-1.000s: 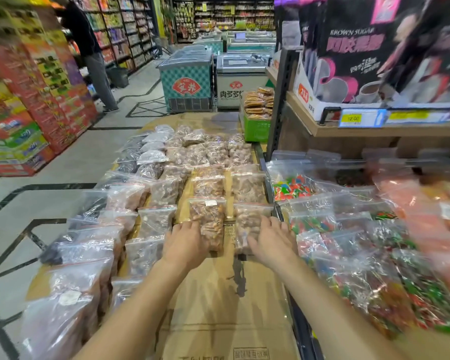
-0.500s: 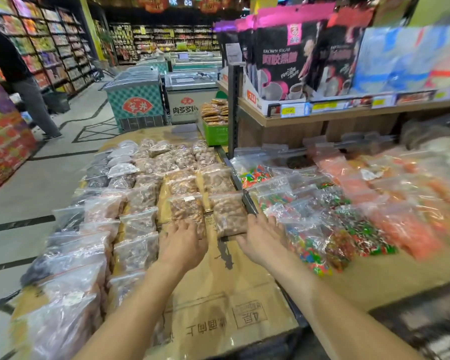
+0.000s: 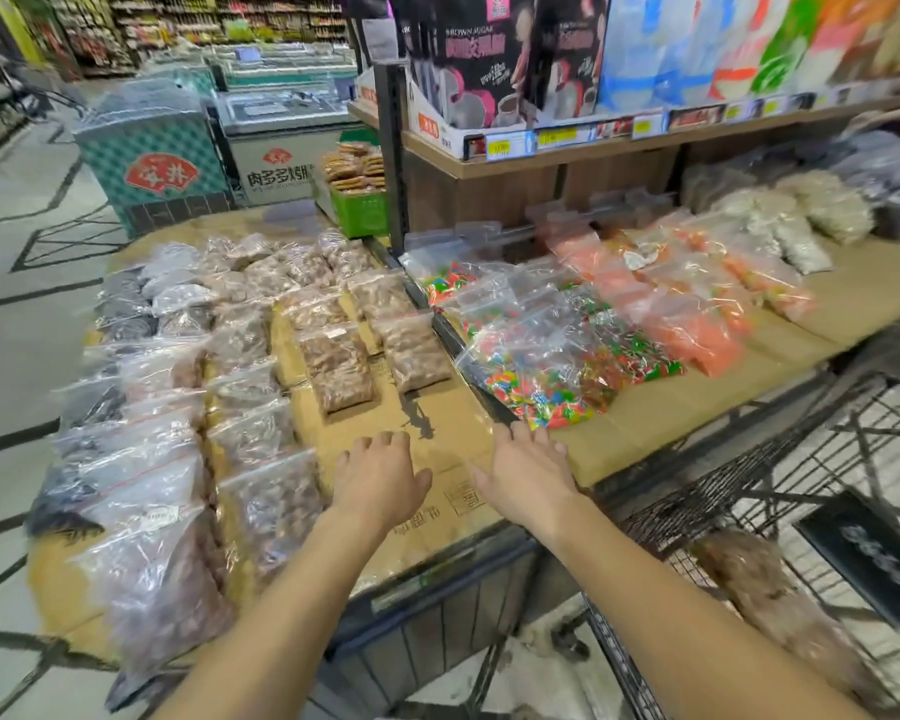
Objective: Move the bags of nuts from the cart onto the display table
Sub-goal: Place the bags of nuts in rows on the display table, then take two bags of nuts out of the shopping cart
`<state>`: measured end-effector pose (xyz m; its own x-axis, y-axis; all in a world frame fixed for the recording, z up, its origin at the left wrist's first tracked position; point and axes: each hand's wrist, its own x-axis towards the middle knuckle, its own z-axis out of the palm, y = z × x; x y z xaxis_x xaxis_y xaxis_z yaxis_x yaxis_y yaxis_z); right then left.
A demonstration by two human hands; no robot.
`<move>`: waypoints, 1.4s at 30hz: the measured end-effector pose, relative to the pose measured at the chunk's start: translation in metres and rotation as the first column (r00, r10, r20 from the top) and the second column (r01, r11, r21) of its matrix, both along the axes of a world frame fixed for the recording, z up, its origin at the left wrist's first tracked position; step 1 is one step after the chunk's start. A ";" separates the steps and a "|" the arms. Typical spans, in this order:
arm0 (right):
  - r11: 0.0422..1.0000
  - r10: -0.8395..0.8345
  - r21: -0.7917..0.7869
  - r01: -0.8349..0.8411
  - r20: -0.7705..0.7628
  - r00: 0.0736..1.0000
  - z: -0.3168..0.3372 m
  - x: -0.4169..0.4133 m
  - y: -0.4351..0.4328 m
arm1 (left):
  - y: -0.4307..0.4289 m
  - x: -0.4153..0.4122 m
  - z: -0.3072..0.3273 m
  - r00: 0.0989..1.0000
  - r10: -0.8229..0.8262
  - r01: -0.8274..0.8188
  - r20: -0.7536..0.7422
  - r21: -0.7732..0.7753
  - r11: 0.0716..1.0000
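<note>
Brown nut bags (image 3: 341, 371), multicoloured candy bags (image 3: 541, 387) (mostly red, green), teal-checked freezer (image 3: 152, 142)

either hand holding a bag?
No: the left hand and the right hand are both open with nothing in them, above the cardboard.

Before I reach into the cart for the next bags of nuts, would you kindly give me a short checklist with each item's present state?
1. Left hand free: ok, fingers relaxed, holding nothing.
2. Right hand free: ok, open, holding nothing.
3. Nearest nut bag lies flat on the cardboard: ok.
4. Room for further bags: ok, a bare patch of cardboard lies just ahead of both hands.
5. Stock in the cart: cannot tell; one brownish bag shows through the wire, blurred.
</note>
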<state>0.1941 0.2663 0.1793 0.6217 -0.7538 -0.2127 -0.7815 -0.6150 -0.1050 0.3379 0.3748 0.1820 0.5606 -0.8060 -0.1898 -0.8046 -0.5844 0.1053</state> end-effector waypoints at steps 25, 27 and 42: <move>0.928 -0.367 0.071 0.366 -0.005 0.930 -0.037 -0.256 -0.083 | -0.136 -0.229 -0.022 0.930 -0.367 0.365 0.022 0.085 0.927; 0.912 -0.402 0.084 0.401 -0.004 0.915 -0.040 -0.274 -0.088 | -0.147 -0.245 -0.025 0.918 -0.396 0.392 0.023 0.105 0.914; 0.760 -0.619 0.214 0.614 -0.051 0.784 -0.081 -0.340 -0.153 | -0.262 -0.311 -0.074 0.783 -0.619 0.617 -0.061 0.199 0.762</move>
<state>-0.1455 0.1135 0.0984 0.0447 -0.9152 -0.4005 -0.9803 0.0371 -0.1942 0.0267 0.1127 0.1081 -0.0433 -0.9240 -0.3798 -0.9988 0.0322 0.0357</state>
